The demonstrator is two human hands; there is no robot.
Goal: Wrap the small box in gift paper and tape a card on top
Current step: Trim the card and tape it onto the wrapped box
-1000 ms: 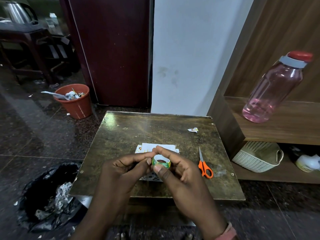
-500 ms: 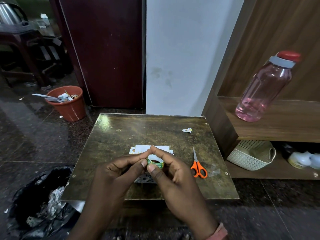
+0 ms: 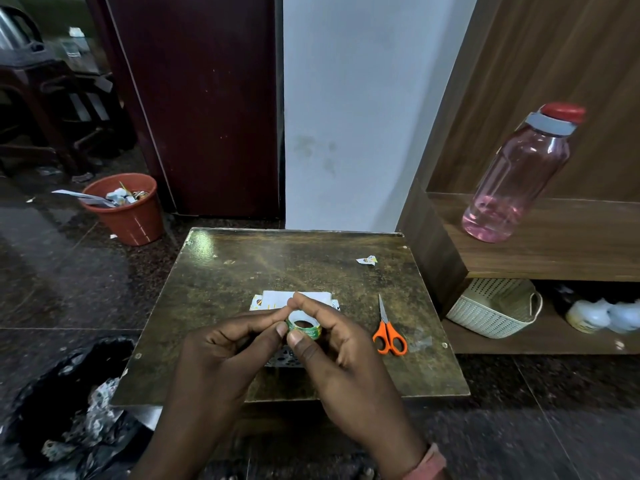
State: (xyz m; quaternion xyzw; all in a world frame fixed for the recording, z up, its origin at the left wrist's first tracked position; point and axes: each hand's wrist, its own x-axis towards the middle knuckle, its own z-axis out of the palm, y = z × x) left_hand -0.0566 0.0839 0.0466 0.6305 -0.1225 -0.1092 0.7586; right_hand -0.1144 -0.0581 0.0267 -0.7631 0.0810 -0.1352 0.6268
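Head view: both hands are working together just above the near half of the counter (image 3: 221, 271). The right hand (image 3: 339, 355) is gripping a small roll of tape (image 3: 304, 325) between thumb and fingers, with the open core of the roll facing up. The left hand (image 3: 225, 351) is pinching at the left edge of the roll with thumb and forefinger, and the two thumbs are sitting side by side against the roll.

The small box (image 3: 287, 356) is lying on the counter directly beneath the hands; only a patterned strip of it is showing, so how fully it is wrapped cannot be judged. A white card (image 3: 273, 299), or possibly loose paper, is showing just beyond the fingers, apparently on or behind the box. Orange scissors (image 3: 388, 332) are lying to the right of the hands, apart from them, and a scrap of paper (image 3: 367, 260) is resting near the far right corner.

Step in hand, by judgement: the left hand is searching for the free end of the tape. The next move is calling for a short strip to be peeled off, then cut, likely with the scissors. The strip is then going over an edge of the card or a seam of the wrapping. The free end is not visible from here.
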